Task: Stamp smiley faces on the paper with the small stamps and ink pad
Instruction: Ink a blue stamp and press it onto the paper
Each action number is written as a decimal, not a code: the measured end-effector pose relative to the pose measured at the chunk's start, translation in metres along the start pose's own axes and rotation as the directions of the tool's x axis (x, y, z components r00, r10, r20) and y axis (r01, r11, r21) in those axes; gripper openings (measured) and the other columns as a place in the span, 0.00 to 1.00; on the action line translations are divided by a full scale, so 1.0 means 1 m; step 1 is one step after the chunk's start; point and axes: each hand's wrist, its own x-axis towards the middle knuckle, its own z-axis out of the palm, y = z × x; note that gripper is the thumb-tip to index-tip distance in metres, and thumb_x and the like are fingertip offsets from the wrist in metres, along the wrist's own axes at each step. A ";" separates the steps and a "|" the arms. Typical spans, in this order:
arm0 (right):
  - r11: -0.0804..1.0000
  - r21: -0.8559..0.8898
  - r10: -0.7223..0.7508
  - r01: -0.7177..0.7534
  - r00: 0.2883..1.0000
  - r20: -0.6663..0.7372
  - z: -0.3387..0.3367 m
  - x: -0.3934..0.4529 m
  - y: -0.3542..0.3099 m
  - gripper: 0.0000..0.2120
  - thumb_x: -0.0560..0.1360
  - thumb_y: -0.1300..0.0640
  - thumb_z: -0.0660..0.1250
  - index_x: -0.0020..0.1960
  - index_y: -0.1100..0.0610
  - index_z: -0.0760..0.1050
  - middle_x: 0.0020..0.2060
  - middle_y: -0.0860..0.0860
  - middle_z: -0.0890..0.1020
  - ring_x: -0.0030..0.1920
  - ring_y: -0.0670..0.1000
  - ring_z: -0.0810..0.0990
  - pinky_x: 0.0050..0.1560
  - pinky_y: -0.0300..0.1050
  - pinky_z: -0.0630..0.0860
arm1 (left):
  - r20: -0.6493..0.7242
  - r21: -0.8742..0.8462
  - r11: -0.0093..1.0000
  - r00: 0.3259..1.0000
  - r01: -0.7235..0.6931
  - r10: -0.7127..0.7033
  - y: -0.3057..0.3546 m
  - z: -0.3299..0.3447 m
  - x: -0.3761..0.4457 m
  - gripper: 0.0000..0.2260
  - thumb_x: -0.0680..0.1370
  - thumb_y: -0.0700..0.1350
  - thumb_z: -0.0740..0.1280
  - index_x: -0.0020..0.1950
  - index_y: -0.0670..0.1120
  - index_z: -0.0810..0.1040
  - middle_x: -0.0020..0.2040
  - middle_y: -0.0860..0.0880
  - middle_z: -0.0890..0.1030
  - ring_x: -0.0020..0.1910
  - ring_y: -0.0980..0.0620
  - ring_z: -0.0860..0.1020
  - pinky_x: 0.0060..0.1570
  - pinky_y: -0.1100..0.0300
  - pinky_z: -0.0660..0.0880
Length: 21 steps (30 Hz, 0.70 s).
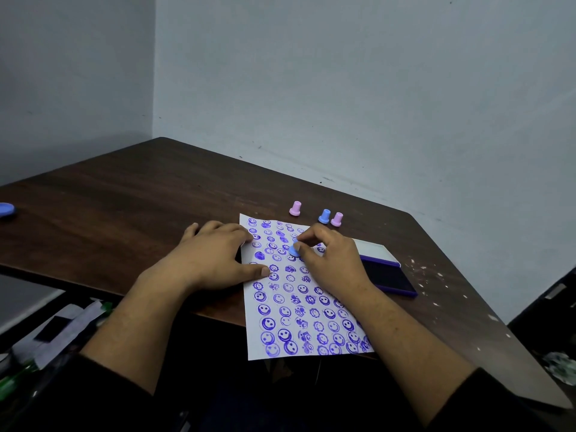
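A white sheet of paper (293,313) covered with several rows of purple smiley prints lies on the dark wooden table (124,207), its near end hanging over the front edge. My left hand (215,257) lies flat on the paper's left edge, fingers spread. My right hand (330,257) pinches a small blue stamp (294,250) with its base on the upper part of the paper. An open purple ink pad (389,277) sits just right of the sheet, partly behind my right wrist. Beyond the paper stand a pink stamp (295,208), a blue stamp (324,216) and another pink stamp (337,219).
A blue oval object (6,209) lies at the table's far left edge. White flecks (436,285) are scattered on the table's right side. Clutter with papers and green items (62,332) sits below the table at left. Grey walls close off the back corner.
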 end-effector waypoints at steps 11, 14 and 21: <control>0.988 0.147 0.068 -0.043 0.983 -0.171 -0.011 0.005 0.005 0.09 0.80 0.54 0.75 0.53 0.40 0.80 0.48 0.35 0.85 0.53 0.34 0.83 0.52 0.26 0.73 | 0.010 -0.003 1.000 1.000 -0.004 0.004 0.000 -0.001 0.000 0.42 0.66 0.80 0.57 0.75 0.59 0.67 0.76 0.60 0.66 0.75 0.53 0.59 0.75 0.41 0.51; 0.982 0.173 0.108 -0.080 0.982 -0.155 -0.015 0.017 0.009 0.11 0.80 0.56 0.74 0.60 0.43 0.83 0.50 0.35 0.85 0.53 0.32 0.82 0.53 0.29 0.76 | 0.013 0.001 1.000 1.000 -0.006 0.006 -0.001 -0.001 0.000 0.42 0.67 0.80 0.57 0.75 0.58 0.66 0.76 0.60 0.65 0.75 0.53 0.59 0.75 0.41 0.51; 0.974 0.151 0.187 -0.168 0.975 -0.120 -0.033 0.066 0.014 0.09 0.80 0.59 0.69 0.56 0.49 0.84 0.47 0.44 0.89 0.46 0.45 0.89 0.51 0.38 0.81 | 0.005 -0.002 1.000 1.000 -0.006 0.006 -0.001 0.001 0.001 0.43 0.66 0.80 0.57 0.75 0.59 0.67 0.76 0.61 0.66 0.75 0.53 0.59 0.75 0.41 0.50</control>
